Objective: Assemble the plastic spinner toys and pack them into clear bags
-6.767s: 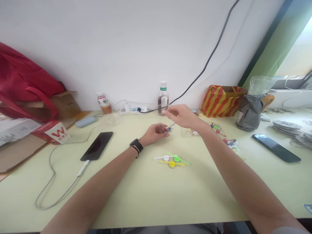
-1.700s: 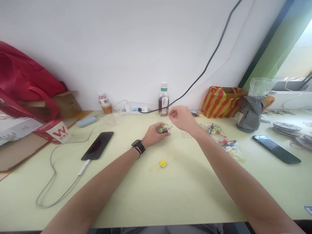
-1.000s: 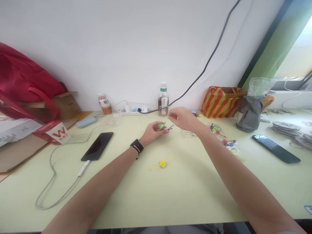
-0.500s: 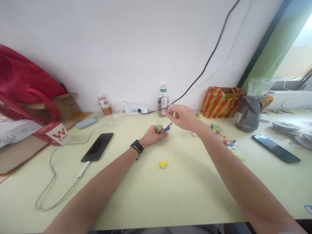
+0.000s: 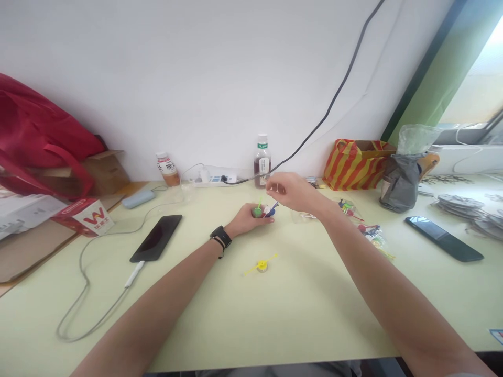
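Observation:
My left hand (image 5: 249, 220) is closed around a cluster of small plastic pieces. A green disc with a thin stick (image 5: 257, 211) and a blue piece with a stick (image 5: 272, 210) stick out of it, with white and red parts between them. Just above and to the right hovers my right hand (image 5: 288, 189), thumb and fingers pinched together; whatever may be in the pinch is too small to make out. Nearer to me on the table lies a yellow round piece with thin arms (image 5: 262, 265), apart from both hands.
Clear bags of coloured pieces (image 5: 371, 234) lie beyond my right forearm. A dark drink bottle (image 5: 262, 162) and a power strip (image 5: 216, 178) stand by the wall. A charging phone (image 5: 157, 238) lies left, another phone (image 5: 444, 238) right, near a striped bag (image 5: 353, 165).
My left hand has turned the cluster slightly, so the green disc now faces me more. My right hand has shifted a little down and left, still pinched.

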Motion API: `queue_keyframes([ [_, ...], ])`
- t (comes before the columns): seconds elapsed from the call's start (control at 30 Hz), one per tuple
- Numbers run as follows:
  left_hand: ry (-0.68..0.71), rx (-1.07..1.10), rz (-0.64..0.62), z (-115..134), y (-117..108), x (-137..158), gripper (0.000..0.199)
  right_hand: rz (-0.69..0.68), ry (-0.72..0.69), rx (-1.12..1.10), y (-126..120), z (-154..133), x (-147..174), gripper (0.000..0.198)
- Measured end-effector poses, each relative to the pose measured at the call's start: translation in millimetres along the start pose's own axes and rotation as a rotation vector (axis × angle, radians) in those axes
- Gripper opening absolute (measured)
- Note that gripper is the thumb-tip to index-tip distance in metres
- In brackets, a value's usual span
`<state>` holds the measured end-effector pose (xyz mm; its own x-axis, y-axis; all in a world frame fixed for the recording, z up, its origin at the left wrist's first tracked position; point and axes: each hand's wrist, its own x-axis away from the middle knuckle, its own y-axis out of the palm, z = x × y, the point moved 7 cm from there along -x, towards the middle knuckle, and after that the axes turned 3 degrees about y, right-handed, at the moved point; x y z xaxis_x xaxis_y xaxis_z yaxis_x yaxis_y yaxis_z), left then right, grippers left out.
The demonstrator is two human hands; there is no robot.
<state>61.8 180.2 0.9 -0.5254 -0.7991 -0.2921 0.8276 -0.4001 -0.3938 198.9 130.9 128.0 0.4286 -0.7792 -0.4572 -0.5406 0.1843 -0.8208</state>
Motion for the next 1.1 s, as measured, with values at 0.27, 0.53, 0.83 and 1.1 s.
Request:
queue_keyframes([
  [0.27,-0.028,0.092,0.084,-13,-14,-7,0.032,-0.414,-0.096,-0.179,61,-47,13,0.017],
  [0.53,-0.077,0.194,0.085,-22,-10,-4,0.043,-0.977,-0.093,-0.201,130,-70,46,0.007],
  [0.83,-0.088,0.239,0.129,-27,-15,-7,0.044,-0.334,0.410,-0.359,50,52,14,0.018],
  [1.1,-0.076,0.252,0.123,-26,-17,-7,0.042,-0.413,0.372,-0.391,76,79,17,0.041],
])
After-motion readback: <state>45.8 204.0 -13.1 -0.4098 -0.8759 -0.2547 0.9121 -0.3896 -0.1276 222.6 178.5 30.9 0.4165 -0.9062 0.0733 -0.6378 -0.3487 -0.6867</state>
